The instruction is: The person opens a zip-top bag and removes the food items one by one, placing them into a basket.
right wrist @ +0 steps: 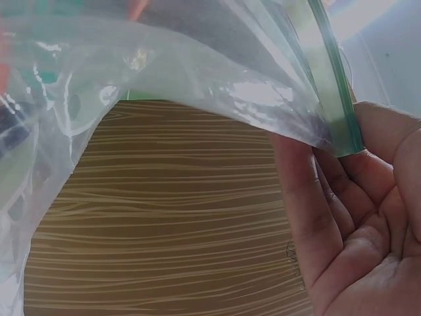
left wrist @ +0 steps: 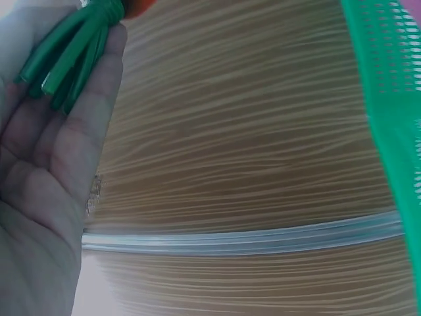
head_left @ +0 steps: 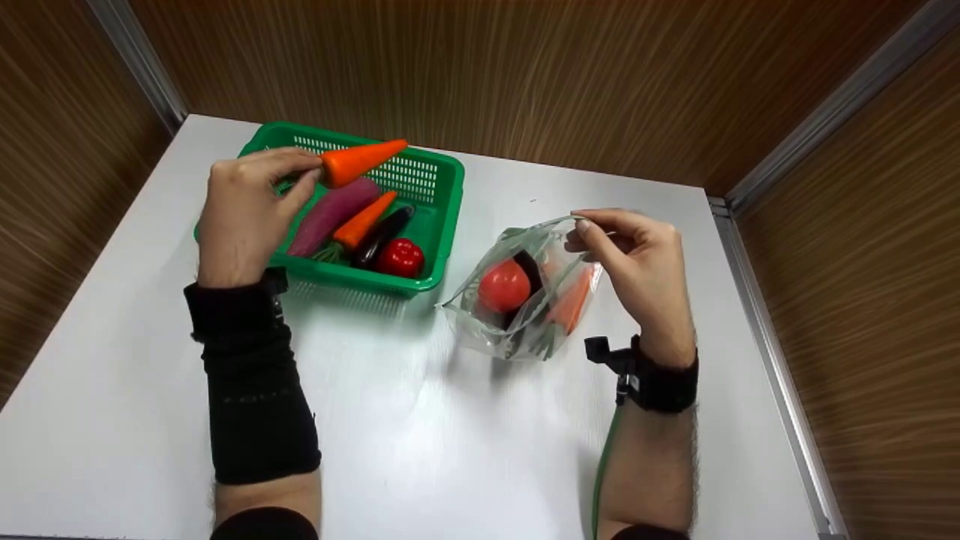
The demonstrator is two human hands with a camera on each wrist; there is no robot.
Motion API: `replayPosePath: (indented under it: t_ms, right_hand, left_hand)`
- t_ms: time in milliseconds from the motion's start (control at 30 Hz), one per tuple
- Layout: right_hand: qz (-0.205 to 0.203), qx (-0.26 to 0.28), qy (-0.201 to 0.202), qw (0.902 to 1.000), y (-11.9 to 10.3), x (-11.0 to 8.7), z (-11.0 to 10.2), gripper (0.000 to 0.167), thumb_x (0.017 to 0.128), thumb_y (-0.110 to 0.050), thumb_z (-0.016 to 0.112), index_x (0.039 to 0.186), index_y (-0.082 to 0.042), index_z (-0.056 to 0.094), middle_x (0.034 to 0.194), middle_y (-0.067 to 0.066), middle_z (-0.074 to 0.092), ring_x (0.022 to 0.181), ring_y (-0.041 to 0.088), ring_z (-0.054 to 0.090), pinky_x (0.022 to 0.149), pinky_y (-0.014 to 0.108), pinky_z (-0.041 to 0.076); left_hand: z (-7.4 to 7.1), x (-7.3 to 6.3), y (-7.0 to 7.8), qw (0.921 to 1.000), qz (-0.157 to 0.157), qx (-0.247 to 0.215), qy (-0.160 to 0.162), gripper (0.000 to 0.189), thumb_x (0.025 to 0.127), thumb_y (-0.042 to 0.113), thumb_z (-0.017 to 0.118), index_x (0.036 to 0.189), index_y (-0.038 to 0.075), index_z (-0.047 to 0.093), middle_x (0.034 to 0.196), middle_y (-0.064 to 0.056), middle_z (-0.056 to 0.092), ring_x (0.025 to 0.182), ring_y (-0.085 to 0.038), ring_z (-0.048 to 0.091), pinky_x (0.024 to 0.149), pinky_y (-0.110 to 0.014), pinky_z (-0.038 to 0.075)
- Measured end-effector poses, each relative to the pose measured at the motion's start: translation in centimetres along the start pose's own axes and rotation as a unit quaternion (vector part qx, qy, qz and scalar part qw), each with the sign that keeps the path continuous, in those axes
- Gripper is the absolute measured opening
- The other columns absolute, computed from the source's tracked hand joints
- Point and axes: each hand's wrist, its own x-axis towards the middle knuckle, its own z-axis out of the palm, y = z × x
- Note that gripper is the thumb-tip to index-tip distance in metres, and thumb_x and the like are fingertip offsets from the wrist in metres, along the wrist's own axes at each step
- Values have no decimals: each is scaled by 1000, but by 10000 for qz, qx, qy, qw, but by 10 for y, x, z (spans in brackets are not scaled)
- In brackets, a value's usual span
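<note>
My left hand pinches an orange carrot by its green stem end, above the green basket. In the left wrist view the carrot's green stalks lie against the fingers. Inside the basket are a purple sweet potato, a second carrot, a dark eggplant and a red tomato. My right hand pinches the rim of a clear zip bag, whose mouth gapes. Through its film show a red tomato, something dark and an orange carrot.
Basket and bag stand on a white table, the bag to the right of the basket. A wood-grain panel rises behind the table, with more panels on both sides. A metal rail runs along the right edge.
</note>
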Motion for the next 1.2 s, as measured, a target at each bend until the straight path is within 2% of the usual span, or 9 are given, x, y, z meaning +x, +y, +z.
replayPosePath:
  t_ms: [233, 533, 633, 733, 833, 900, 1000, 1100, 1200]
  right_hand:
    - [-6, -18, -2, 10000, 0, 0, 0, 16, 110, -3, 79, 120, -2, 91, 99, -17, 88, 85, 7, 88, 79, 25, 72]
    - [33, 41, -44, 10000, 0, 0, 0, 17, 110, -2, 78, 121, -1, 91, 98, -16, 88, 85, 9, 88, 80, 25, 72]
    - [43, 14, -54, 10000, 1, 0, 0, 17, 110, -2, 78, 121, -1, 91, 98, -16, 88, 85, 9, 89, 81, 26, 72]
    - [15, -53, -76, 10000, 1, 0, 0, 17, 111, -3, 78, 122, 0, 90, 96, -17, 88, 86, 9, 88, 81, 27, 73]
    - [-13, -74, -97, 9999, 1, 0, 0, 17, 111, -3, 79, 123, 0, 90, 94, -17, 88, 86, 9, 89, 81, 26, 72]
    - [-25, -72, -106, 9999, 1, 0, 0, 17, 111, -3, 79, 123, -1, 90, 93, -17, 88, 86, 9, 89, 81, 26, 72]
    - [-40, -49, -102, 9999, 1, 0, 0, 17, 111, -3, 79, 123, 0, 90, 93, -16, 88, 86, 9, 88, 81, 25, 72]
    - [-40, -15, -97, 9999, 0, 0, 1, 16, 110, -3, 80, 122, 0, 90, 97, -14, 89, 86, 9, 88, 81, 25, 72]
    - [-28, -2, -95, 10000, 0, 0, 1, 16, 110, -3, 80, 122, -1, 91, 99, -14, 89, 86, 9, 88, 80, 25, 72]
  left_hand:
    - [13, 6, -28, 9950, -974, 29, -218, 21, 113, 13, 80, 130, 5, 90, 135, -18, 87, 132, -38, 82, 121, -56, 64]
    - [20, 6, -59, 9861, -1593, 246, -400, 24, 114, 14, 78, 131, 1, 88, 134, -26, 85, 126, -43, 81, 114, -63, 65]
    - [20, 5, -67, 9813, -1839, 323, -469, 26, 115, 16, 76, 132, 1, 88, 132, -27, 85, 121, -41, 78, 106, -58, 64]
    - [19, 3, -74, 9761, -2066, 390, -544, 28, 115, 18, 75, 134, 2, 87, 131, -27, 85, 117, -38, 76, 97, -46, 61]
    - [19, 1, -80, 9729, -2193, 406, -611, 29, 116, 18, 74, 135, 1, 87, 130, -28, 85, 115, -36, 75, 89, -35, 54]
    - [19, 1, -84, 9712, -2257, 395, -653, 29, 116, 17, 73, 135, 0, 86, 130, -29, 84, 114, -36, 74, 88, -33, 52]
    - [20, 0, -88, 9685, -2342, 375, -766, 29, 115, 16, 74, 135, -1, 85, 132, -30, 84, 115, -37, 75, 91, -37, 55]
    - [20, -1, -92, 9640, -2458, 345, -959, 30, 114, 14, 75, 138, -1, 84, 135, -32, 82, 121, -41, 75, 100, -50, 60]
    - [20, -3, -96, 9584, -2577, 337, -1182, 30, 113, 12, 77, 138, -3, 83, 139, -33, 80, 125, -45, 72, 109, -61, 59]
